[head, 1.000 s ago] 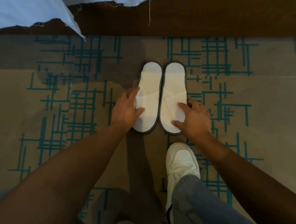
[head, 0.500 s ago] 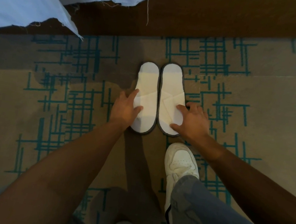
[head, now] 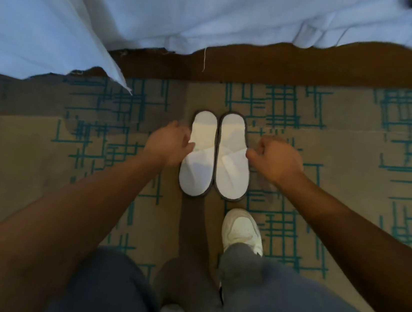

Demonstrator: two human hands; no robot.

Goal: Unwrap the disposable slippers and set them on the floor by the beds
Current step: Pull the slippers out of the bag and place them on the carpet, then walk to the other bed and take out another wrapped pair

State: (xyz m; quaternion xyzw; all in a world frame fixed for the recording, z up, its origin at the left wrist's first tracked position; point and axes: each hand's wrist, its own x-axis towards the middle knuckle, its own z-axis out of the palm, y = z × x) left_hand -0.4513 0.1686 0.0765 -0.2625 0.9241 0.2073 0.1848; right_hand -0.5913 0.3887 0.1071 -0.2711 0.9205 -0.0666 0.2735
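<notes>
Head view, looking down at the pair of disposable slippers [head: 217,154], which lie flat and side by side on the patterned carpet [head: 340,178], edges touching, with the open ends pointing toward the dark wooden bed base [head: 290,67] and the closed toes pointing back at the person. No wrapper shows anywhere in the frame. The left hand [head: 168,144] sits against the outer edge of the left-side slipper with its fingers [head: 188,145] loosely curled and holding nothing that can be made out; the right hand [head: 275,159] sits at the outer edge of the right-side slipper, fingers drawn in toward a loose fist, likewise empty. Whether either hand actually touches a slipper cannot be told. A white sheet [head: 165,19] overhangs the bed base above the pair, and a white shoe [head: 241,228] stands just below the right-side slipper. Judged from this layout, the step in hand is the final squaring-up and letting go: it is done well by lifting both hands straight up and away together, so neither slipper is dragged, and by stepping back without the shoe nudging the toes.
</notes>
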